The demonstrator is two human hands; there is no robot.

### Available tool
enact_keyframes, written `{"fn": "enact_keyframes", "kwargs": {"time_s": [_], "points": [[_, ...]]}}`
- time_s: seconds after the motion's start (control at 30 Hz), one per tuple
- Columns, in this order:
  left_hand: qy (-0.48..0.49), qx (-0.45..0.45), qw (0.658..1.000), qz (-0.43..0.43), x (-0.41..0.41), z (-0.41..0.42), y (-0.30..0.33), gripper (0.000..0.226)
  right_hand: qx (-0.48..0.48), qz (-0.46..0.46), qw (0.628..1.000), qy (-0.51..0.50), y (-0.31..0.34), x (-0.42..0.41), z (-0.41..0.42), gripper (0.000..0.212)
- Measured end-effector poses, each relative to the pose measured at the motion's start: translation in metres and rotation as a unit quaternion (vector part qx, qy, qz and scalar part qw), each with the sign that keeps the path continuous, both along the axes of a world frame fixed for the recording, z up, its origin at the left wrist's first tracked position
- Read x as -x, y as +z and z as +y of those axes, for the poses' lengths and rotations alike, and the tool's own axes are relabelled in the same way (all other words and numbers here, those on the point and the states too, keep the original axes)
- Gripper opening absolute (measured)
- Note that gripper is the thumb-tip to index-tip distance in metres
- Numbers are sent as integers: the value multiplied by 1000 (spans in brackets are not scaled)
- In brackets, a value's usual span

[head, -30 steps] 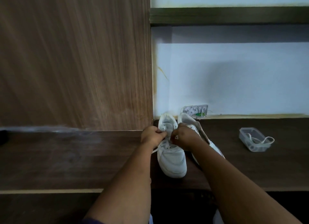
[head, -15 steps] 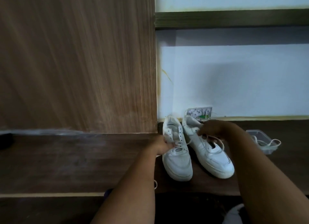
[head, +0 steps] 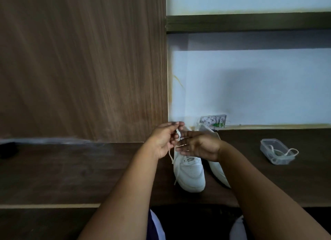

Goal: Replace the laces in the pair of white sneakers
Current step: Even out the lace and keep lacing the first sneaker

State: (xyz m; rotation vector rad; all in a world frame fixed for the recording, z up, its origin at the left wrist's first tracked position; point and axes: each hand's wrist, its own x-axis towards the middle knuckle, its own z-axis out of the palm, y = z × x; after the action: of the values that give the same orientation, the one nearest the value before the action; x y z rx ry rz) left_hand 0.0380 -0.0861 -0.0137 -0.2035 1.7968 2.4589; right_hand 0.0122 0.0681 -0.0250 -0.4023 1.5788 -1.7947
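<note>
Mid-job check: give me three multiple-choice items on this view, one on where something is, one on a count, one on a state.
1. Where is the clear tub?
A. On the desk, right of the sneakers
B. On the upper shelf
C. Between the two sneakers

2. How many white sneakers are on the desk?
A. One
B. Two
C. Four

3. What is the left hand doing?
A. Lying flat on the desk
B. Pinching a lace
C. Gripping the tub

Answers:
1 A: the tub sits on the desk well to the right of the pair.
2 B: the left sneaker and the right sneaker stand side by side.
3 B: its fingers pinch the lace above the left sneaker.
</note>
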Motion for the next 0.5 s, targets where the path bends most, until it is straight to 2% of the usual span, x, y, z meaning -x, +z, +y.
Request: {"fn": "enact_keyframes", "kwargs": {"time_s": [0.07,0.1,0.2,0.27,0.33,0.4,0.43,0.47,0.5], "points": [[29,-63,997,23,-6,8,5,16,25,-8,999,45,4,-8,-2,45],[38,-92,995,28,-8,12,7,14,12,11,999,39,5,-10,-2,38],[77,-148,985,41,-12,19,10,16,-92,88,992,-14,2,-9,12,9],[128,-145,980,35,-12,16,11,19,-161,94,982,8,1,-5,34,21],[177,-133,975,7,-10,8,9,19,-216,103,971,-15,-1,-1,61,28],[186,-72,979,-32,-9,0,5,20,-235,130,961,-71,-4,4,86,23],[174,-7,983,-52,-9,-3,3,19,-248,155,952,-95,-7,7,94,19],[155,73,983,-72,-9,-6,0,16,-289,204,929,-110,-9,10,101,18],[139,150,975,-90,-9,-8,-3,11,-362,267,884,-124,-10,12,105,18]]}}
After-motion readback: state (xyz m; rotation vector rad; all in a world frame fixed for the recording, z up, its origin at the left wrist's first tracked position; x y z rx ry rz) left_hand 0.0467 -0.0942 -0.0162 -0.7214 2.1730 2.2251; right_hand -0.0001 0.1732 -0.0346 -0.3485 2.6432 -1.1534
